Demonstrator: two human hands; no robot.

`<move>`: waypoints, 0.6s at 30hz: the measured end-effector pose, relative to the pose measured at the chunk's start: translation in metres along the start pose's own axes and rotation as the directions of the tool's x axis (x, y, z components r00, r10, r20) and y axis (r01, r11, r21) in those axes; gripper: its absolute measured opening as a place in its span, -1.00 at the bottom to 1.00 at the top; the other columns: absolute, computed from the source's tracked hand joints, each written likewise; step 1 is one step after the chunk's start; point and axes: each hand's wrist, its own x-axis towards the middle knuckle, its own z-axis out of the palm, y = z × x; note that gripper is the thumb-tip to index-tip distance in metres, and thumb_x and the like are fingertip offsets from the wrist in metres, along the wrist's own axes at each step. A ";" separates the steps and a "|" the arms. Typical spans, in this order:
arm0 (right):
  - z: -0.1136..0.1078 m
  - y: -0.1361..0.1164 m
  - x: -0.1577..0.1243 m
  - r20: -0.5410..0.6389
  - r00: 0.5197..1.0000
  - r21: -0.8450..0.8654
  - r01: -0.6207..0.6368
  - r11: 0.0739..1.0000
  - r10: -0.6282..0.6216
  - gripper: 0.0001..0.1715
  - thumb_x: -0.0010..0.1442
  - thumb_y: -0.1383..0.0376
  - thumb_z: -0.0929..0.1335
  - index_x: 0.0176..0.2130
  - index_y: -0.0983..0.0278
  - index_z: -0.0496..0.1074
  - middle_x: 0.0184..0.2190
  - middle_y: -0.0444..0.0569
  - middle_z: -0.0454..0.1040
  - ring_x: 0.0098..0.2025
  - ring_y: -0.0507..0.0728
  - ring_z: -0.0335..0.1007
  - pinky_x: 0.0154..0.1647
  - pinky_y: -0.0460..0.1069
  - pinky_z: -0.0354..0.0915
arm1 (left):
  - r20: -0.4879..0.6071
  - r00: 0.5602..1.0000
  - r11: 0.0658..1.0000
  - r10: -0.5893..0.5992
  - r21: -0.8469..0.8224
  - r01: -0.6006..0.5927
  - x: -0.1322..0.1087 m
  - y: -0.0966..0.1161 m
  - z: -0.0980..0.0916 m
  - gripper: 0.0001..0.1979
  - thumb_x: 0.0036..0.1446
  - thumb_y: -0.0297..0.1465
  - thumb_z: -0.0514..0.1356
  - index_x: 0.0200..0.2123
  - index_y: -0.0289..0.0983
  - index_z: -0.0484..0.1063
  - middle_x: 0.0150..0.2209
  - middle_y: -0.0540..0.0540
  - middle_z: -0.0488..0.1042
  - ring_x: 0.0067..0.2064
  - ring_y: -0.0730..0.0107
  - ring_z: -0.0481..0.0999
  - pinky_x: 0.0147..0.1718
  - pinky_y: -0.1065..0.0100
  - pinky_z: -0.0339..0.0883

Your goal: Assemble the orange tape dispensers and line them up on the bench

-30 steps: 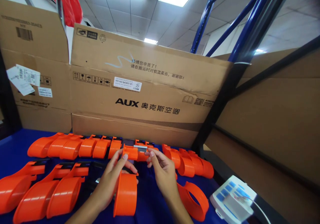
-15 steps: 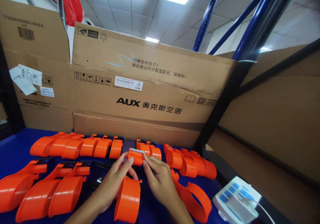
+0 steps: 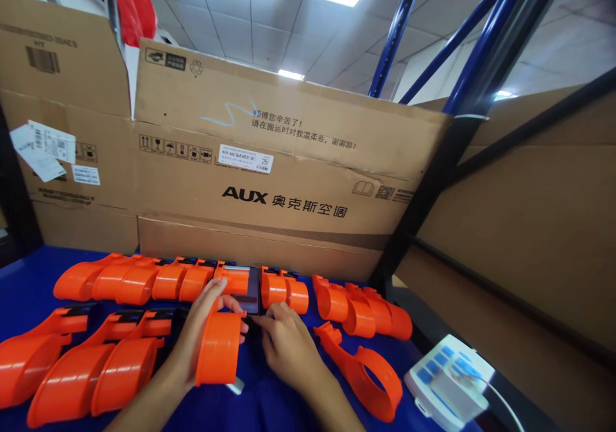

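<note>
My left hand (image 3: 205, 329) is closed around an orange plastic tape dispenser (image 3: 219, 348), held upright in the middle above the blue surface. The dispenser's round body faces me, and its upper end carries a serrated metal blade (image 3: 237, 268). To the right of it is my right hand (image 3: 286, 339), fingers curled and index fingertip close to the dispenser's small side tab. Whether that hand pinches something small is hidden. Behind the held dispenser shows a dark flat rectangular object (image 3: 251, 291). A small pale piece (image 3: 235, 386) lies below the dispenser.
Several orange dispensers (image 3: 166, 281) line the back, some with black parts. More large ones (image 3: 128, 374) lie at front left. A single dispenser (image 3: 370, 380) is at right, beside a white device with blue keys (image 3: 450, 374). Cardboard (image 3: 289, 175) and a rack post (image 3: 418, 207) stand behind.
The dispenser has moved up and left with my left hand. My right hand has left the blade end and come down beside the dispenser's body.
</note>
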 end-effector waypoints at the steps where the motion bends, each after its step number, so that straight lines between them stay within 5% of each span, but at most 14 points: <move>1: 0.001 -0.001 0.000 0.011 1.000 -0.014 -0.014 1.000 0.014 -0.54 0.23 0.45 0.28 0.02 0.14 0.56 -0.20 0.02 0.50 -0.13 0.18 0.42 -0.14 0.01 0.29 | -0.001 1.000 1.000 0.006 0.006 -0.006 0.000 -0.001 0.000 -0.61 0.04 -0.05 0.33 -0.25 -0.22 0.41 -0.59 0.02 0.57 -0.64 0.22 0.58 -0.61 0.32 0.43; 9: -0.003 0.001 -0.006 -0.039 0.999 0.017 -0.001 1.000 0.001 -0.78 0.14 0.39 0.38 -0.18 0.21 0.51 -0.15 0.03 0.49 -0.09 0.23 0.41 -0.07 0.05 0.29 | -0.001 0.988 0.981 0.155 0.116 -0.154 0.003 -0.015 0.003 -0.52 0.03 0.00 0.34 -0.15 -0.19 0.37 -0.51 0.02 0.59 -0.62 0.27 0.57 -0.63 0.38 0.36; 14: -0.017 0.009 -0.010 -0.325 0.934 0.254 -0.065 0.965 0.148 -0.78 0.31 0.27 0.32 -0.04 0.22 0.43 -0.22 0.00 0.55 -0.21 0.19 0.47 -0.21 0.01 0.34 | 0.006 0.979 0.968 0.206 0.147 -0.204 0.008 -0.022 0.002 -0.58 0.10 -0.10 0.32 -0.07 -0.16 0.33 -0.37 0.04 0.59 -0.50 0.33 0.60 -0.52 0.38 0.42; 18: -0.020 0.007 -0.010 -0.480 0.872 0.359 0.097 0.928 0.095 -0.70 0.34 0.25 0.33 0.06 0.21 0.44 -0.24 0.01 0.54 -0.24 0.16 0.48 -0.25 0.00 0.38 | 0.107 0.976 0.951 0.189 0.229 -0.209 0.005 -0.030 0.004 -0.66 0.17 -0.18 0.28 -0.05 -0.19 0.38 -0.32 0.00 0.58 -0.41 0.29 0.66 -0.38 0.35 0.45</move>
